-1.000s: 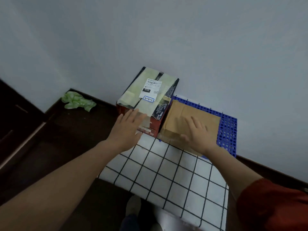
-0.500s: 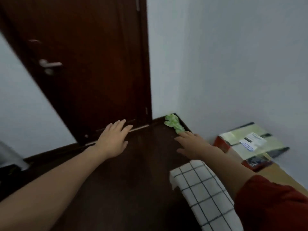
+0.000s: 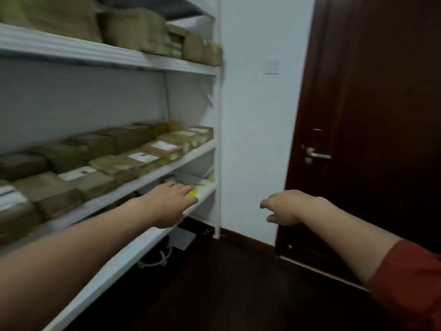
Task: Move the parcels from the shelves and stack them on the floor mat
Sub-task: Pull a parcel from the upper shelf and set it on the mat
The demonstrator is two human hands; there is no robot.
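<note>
White shelves [image 3: 167, 65] fill the left side. Several brown cardboard parcels [image 3: 133, 163] with white labels lie in rows on the middle shelf, and more parcels [image 3: 143, 32] stand on the shelf above. My left hand [image 3: 170, 204] is stretched out flat in front of the lower shelf's right end, fingers straight, holding nothing. My right hand [image 3: 284, 207] hangs in the air in front of the white wall, fingers loosely curled, empty. The floor mat and the parcels on it are out of view.
A dark wooden door [image 3: 381, 139] with a metal handle [image 3: 315, 155] stands at the right. The lower shelf [image 3: 205, 187] carries white sheets and something yellow. Under the shelves lie a white cord [image 3: 155, 261] and a flat white item on dark flooring.
My view has swung from the parcels on the mat, past the door, round to the shelves. Both hands left the parcels and now reach out empty toward the shelves.
</note>
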